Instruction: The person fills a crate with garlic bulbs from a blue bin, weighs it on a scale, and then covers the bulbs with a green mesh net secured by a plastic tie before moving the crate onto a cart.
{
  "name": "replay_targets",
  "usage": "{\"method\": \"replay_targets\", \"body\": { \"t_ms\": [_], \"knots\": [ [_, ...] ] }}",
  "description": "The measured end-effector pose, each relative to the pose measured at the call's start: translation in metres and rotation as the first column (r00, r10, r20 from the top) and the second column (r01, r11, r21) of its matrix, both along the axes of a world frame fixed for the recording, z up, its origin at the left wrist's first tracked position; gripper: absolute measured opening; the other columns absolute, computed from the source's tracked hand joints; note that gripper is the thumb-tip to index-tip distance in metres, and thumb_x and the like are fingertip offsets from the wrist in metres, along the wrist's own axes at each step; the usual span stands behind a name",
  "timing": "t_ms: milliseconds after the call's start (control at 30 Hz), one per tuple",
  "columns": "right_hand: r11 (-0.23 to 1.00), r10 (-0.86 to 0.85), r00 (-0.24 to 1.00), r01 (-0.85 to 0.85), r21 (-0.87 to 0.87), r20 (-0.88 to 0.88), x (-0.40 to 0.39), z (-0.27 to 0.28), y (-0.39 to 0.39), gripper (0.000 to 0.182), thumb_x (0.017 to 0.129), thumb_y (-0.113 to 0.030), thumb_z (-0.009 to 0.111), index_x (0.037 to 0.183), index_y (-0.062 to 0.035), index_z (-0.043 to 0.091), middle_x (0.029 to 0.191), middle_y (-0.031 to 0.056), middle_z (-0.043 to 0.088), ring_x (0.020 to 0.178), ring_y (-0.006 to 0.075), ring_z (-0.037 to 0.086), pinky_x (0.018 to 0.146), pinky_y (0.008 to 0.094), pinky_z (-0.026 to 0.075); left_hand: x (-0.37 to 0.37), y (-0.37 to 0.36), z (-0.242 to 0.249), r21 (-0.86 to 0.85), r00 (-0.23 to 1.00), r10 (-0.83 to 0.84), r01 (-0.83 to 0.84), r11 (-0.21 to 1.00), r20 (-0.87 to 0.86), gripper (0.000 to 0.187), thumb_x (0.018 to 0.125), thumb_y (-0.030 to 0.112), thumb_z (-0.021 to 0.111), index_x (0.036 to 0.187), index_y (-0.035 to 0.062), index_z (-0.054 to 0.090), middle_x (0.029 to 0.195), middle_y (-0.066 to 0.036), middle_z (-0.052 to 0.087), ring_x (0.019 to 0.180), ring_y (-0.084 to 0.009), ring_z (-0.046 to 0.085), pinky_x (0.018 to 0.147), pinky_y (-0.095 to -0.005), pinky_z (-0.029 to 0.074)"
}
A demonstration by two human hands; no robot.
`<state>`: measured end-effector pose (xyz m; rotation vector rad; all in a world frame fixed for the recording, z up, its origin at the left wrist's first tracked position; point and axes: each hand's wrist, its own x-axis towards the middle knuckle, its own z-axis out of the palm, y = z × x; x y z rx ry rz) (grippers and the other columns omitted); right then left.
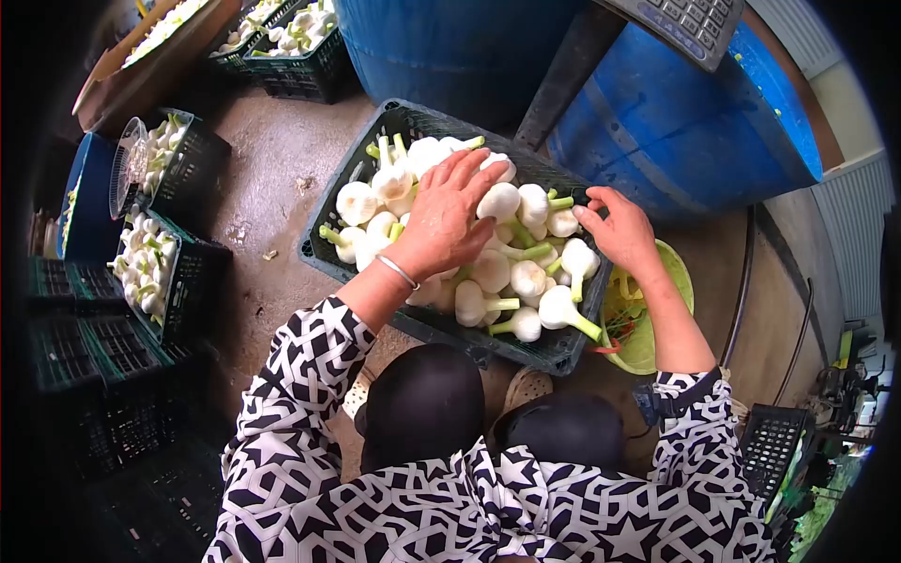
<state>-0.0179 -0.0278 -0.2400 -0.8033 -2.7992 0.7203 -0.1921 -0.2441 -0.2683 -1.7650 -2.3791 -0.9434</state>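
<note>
A dark green plastic crate (352, 183) full of white garlic bulbs (491, 270) with short green stems sits in front of my knees. My left hand (449, 211) lies over the bulbs at the crate's middle, palm down and fingers stretched out. It covers some of the bulbs. At the right rim is my right hand (619, 230), its thumb and forefinger apart beside a garlic bulb (562, 222), with nothing visible between them.
Blue barrels (685, 131) stand behind the crate, with a scale's keypad (685, 19) above them. A yellow-green basin (671, 305) is at the right. More garlic crates (192, 272) and stacked black crates (103, 342) are on the left.
</note>
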Motion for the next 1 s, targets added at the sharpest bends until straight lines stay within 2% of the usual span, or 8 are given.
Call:
{"method": "replay_targets", "body": {
  "t_ms": [100,300,367,433,600,833,900,1000],
  "knots": [
    [0.906,0.195,0.870,-0.337,0.257,0.454,0.030,0.001,-0.031,0.039,0.075,-0.032,0.064,0.102,-0.0045,0.064,0.097,0.0144,0.066,0.096,0.0319,0.060,0.081,0.0438,0.050,0.001,-0.032,-0.011,-0.096,0.987,0.106,-0.118,0.988,-0.121,0.069,0.080,0.028,0.065,0.142,0.0119,0.040,0.149,-0.018,0.033,0.135,-0.0383,0.033,0.111,-0.0521,0.026],
    [0.885,0.375,0.900,-0.419,0.204,0.221,0.018,0.007,-0.032,0.031,0.069,-0.013,0.066,0.099,-0.0060,0.063,0.102,0.0096,0.065,0.100,0.0309,0.057,0.081,0.0422,0.052,0.010,-0.044,-0.025,-0.337,0.989,-0.140,0.120,0.934,-0.036,0.059,0.080,0.039,0.065,0.133,0.0157,0.054,0.148,-0.001,0.040,0.141,-0.0393,0.023,0.115,-0.0540,0.018],
    [0.793,0.571,0.814,-0.512,0.330,-0.107,0.012,0.002,-0.036,0.029,0.074,-0.004,0.062,0.103,-0.0082,0.063,0.112,0.0052,0.064,0.106,0.0285,0.057,0.083,0.0380,0.053,0.008,-0.046,-0.029,-0.245,0.995,-0.095,0.092,0.965,0.002,0.058,0.078,0.037,0.067,0.132,0.0205,0.055,0.145,0.002,0.045,0.141,-0.0390,0.023,0.115,-0.0550,0.016],
    [0.816,0.542,0.838,-0.541,0.204,0.058,0.024,-0.045,-0.034,0.032,0.080,-0.001,0.057,0.110,-0.0096,0.063,0.124,0.0041,0.061,0.111,0.0251,0.058,0.088,0.0362,0.053,0.012,-0.045,-0.027,-0.254,0.998,-0.064,0.065,0.965,0.013,0.054,0.078,0.036,0.068,0.129,0.0229,0.058,0.143,0.003,0.047,0.141,-0.0373,0.025,0.115,-0.0557,0.012],
    [0.867,0.495,0.866,-0.488,0.102,-0.066,0.027,-0.033,-0.037,0.050,0.080,0.005,0.051,0.126,-0.0107,0.056,0.135,0.0105,0.053,0.118,0.0313,0.055,0.097,0.0402,0.046,-0.017,-0.034,0.000,0.130,0.997,0.074,-0.069,0.989,-0.034,0.051,0.088,0.032,0.060,0.136,0.0175,0.052,0.147,-0.007,0.042,0.140,-0.0329,0.028,0.114,-0.0490,0.017],
    [0.989,-0.110,0.923,0.138,0.048,-0.370,0.107,0.009,0.000,0.040,0.085,0.000,0.055,0.125,-0.0061,0.056,0.128,0.0128,0.056,0.100,0.0252,0.064,0.087,0.0331,0.051,-0.033,0.013,-0.033,-0.267,0.968,0.008,-0.077,0.961,-0.251,0.075,0.085,0.043,0.054,0.149,0.0125,0.030,0.155,-0.006,0.031,0.141,-0.0258,0.029,0.118,-0.0472,0.009],
    [0.919,-0.393,0.857,0.382,-0.103,-0.333,0.150,-0.016,0.020,0.028,0.091,-0.005,0.057,0.119,-0.0015,0.058,0.106,0.0086,0.066,0.079,0.0146,0.064,0.073,0.0279,0.052,-0.043,0.006,-0.028,-0.227,0.992,-0.065,0.038,0.973,-0.111,0.068,0.087,0.036,0.057,0.147,0.0114,0.035,0.153,-0.009,0.034,0.140,-0.0287,0.031,0.117,-0.0459,0.015],
    [0.762,-0.572,0.770,0.370,-0.531,-0.283,0.193,-0.030,-0.009,0.020,0.094,-0.010,0.056,0.110,0.0011,0.060,0.092,0.0097,0.068,0.068,0.0136,0.064,0.065,0.0279,0.052,-0.062,-0.027,-0.010,0.185,0.955,0.055,-0.113,0.976,0.291,0.052,0.090,0.017,0.060,0.139,0.0067,0.047,0.147,-0.017,0.040,0.137,-0.0305,0.036,0.112,-0.0392,0.030]
  ]
}}
